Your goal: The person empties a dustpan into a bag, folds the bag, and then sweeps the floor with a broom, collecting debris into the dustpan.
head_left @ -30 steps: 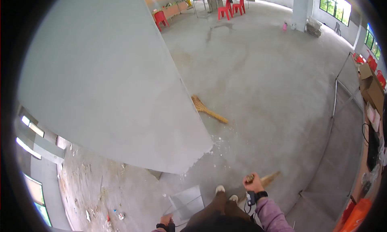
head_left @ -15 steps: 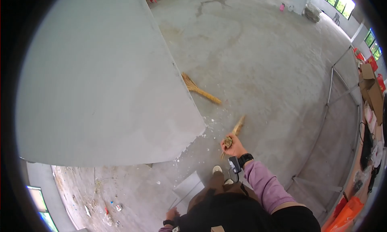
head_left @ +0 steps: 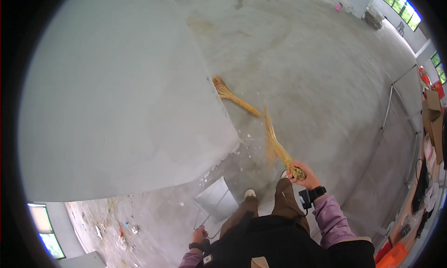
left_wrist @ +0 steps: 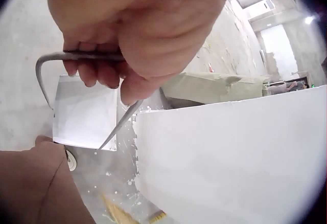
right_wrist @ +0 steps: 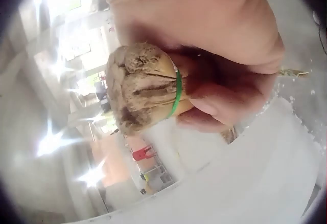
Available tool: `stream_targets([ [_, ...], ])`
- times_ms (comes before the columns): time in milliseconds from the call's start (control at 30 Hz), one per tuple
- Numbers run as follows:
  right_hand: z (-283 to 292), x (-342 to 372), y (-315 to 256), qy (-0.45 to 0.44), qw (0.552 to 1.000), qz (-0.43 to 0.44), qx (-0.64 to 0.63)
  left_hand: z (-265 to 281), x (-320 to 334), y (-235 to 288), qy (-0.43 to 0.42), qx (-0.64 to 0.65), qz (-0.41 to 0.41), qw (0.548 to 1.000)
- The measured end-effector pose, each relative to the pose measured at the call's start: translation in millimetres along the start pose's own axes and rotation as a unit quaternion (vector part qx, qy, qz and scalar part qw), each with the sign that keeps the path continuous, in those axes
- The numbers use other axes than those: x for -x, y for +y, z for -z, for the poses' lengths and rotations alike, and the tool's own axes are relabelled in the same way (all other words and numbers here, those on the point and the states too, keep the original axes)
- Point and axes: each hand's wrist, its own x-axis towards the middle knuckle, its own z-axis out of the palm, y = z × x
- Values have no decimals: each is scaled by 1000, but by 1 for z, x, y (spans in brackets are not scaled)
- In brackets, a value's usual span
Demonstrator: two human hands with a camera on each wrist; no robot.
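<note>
My right hand grips a short straw broom near its handle end, in front of my right leg. Its bristles point away over the floor and look blurred. A green band circles the broom's rough, muddy-looking handle end in the right wrist view. Low at my left side, my left hand holds a metal dustpan by its bent rod handle. The left wrist view shows the fingers curled round this grey rod, with the pan hanging below. White crumbs lie on the floor beyond the dustpan.
A second straw broom lies against the large pale wall at my left. Litter is scattered on the floor at lower left. Along the right stand a metal frame and a cluttered table with a cardboard box.
My right hand swung the broom from the right toward the wall corner, then back right, its bristles now pointing ahead. The view tipped down. My left hand keeps holding the dustpan.
</note>
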Motion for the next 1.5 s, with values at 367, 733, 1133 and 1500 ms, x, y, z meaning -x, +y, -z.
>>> stream_targets([
  [367, 77, 0, -110, 27, 995, -42, -84, -86, 27, 10, 103, -123, -50, 986],
  [733, 161, -8, -225, 45, 995, -7, -89, -193, 54, 1, 164, -269, -105, 943],
  [1133, 152, -79, -332, 78, 991, 60, -92, -269, 27, -33, 91, -466, -140, 869],
  [1500, 96, -174, -443, 106, 991, 41, -75, -349, 27, -11, -10, -721, -207, 661],
])
